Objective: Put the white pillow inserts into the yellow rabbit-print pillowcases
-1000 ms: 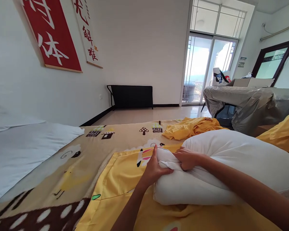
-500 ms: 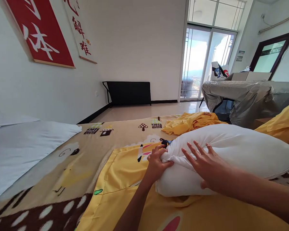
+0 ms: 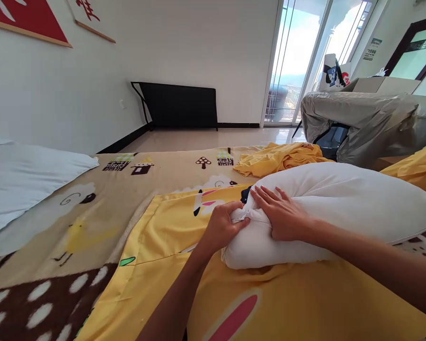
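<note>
Holding the white pillow down on the yellow rabbit-print fabric, right of centre, with its left end folded and bunched. Gripping that bunched edge with the left hand, closing thumb and fingers around the pillow's cloth. Laying the right hand palm down just beside it, pressing outstretched fingers onto the fold; showing mainly the back of this hand, hiding the thumb side, so impossible to tell about any pinch underneath.

Working above a beige blanket printed with animals and little houses, turning brown with pale spots toward the lower left. Seeing a crumpled yellow cloth lying just behind the pillow, more yellow cloth bulging at the right edge, and white bedding resting at the left.

Facing a pale wall beyond, with a black panel on a frame standing before it on the shiny floor. Viewing a sliding glass door farther right, then a plastic-covered table bearing a pale box and a printed white bag. Catching only the lower ends of a red scroll and a white scroll hanging at upper left.
</note>
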`<state>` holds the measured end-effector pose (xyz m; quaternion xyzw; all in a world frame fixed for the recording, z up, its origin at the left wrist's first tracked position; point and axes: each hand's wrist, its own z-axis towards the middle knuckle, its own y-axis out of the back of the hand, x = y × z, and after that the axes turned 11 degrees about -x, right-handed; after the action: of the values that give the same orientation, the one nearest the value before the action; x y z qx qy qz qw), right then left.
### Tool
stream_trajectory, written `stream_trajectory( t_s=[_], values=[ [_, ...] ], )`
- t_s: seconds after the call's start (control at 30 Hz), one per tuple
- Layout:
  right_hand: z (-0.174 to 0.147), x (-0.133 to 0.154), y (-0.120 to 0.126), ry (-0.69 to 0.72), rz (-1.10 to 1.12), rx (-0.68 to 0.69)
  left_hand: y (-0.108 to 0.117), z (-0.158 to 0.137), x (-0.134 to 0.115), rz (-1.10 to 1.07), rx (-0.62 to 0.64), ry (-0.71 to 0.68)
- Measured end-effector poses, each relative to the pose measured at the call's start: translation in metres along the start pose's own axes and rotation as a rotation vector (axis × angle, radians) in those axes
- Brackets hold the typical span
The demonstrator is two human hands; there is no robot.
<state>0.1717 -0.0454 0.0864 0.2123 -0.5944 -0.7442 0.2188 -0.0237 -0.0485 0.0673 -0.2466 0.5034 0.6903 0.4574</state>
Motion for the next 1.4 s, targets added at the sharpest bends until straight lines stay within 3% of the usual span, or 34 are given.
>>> stream_trajectory(
  t_s=[0.17, 0.37, 0.53, 0.6, 0.73, 0.77, 0.83, 0.9, 1.0, 1.13, 1.2, 1.3, 1.4],
  values=[
    [-0.001, -0.016, -0.007, 0.143, 0.101, -0.106, -0.004, -0.007, -0.012, 0.080, 0.060, -0.216],
    [-0.009, -0.016, -0.010, 0.226, 0.114, -0.179, -0.001, -0.013, -0.030, 0.185, 0.134, -0.325],
    [-0.028, -0.002, -0.007, 0.234, 0.128, -0.254, 0.028, -0.018, -0.050, 0.153, 0.369, -0.339],
    [-0.043, 0.007, -0.003, 0.223, 0.098, -0.300, 0.044, -0.022, -0.058, 0.084, 0.327, -0.328],
    [-0.076, 0.026, 0.004, 0.236, -0.002, -0.402, 0.068, -0.027, -0.059, 0.121, -0.056, -0.275],
    [-0.082, 0.029, 0.007, 0.251, -0.023, -0.431, 0.071, -0.027, -0.056, 0.204, -0.074, -0.244],
    [-0.091, 0.029, 0.017, 0.270, -0.055, -0.488, 0.071, -0.025, -0.048, 0.422, 0.038, -0.184],
    [-0.093, 0.022, 0.032, 0.257, -0.067, -0.548, 0.063, -0.023, -0.038, 0.585, 0.235, -0.158],
    [-0.086, 0.003, 0.064, 0.180, -0.067, -0.592, 0.036, -0.023, -0.025, 0.647, 0.449, -0.170],
    [-0.065, -0.025, 0.110, 0.052, -0.082, -0.529, -0.016, -0.035, -0.023, 0.671, 0.705, -0.195],
    [-0.051, -0.034, 0.123, 0.007, -0.078, -0.488, -0.038, -0.046, -0.027, 0.683, 0.766, -0.203],
    [-0.027, -0.033, 0.114, 0.011, -0.035, -0.406, -0.058, -0.063, -0.037, 0.697, 0.815, -0.205],
    [-0.005, -0.017, 0.071, 0.065, 0.018, -0.253, -0.057, -0.077, -0.053, 0.690, 0.888, -0.219]
  ],
)
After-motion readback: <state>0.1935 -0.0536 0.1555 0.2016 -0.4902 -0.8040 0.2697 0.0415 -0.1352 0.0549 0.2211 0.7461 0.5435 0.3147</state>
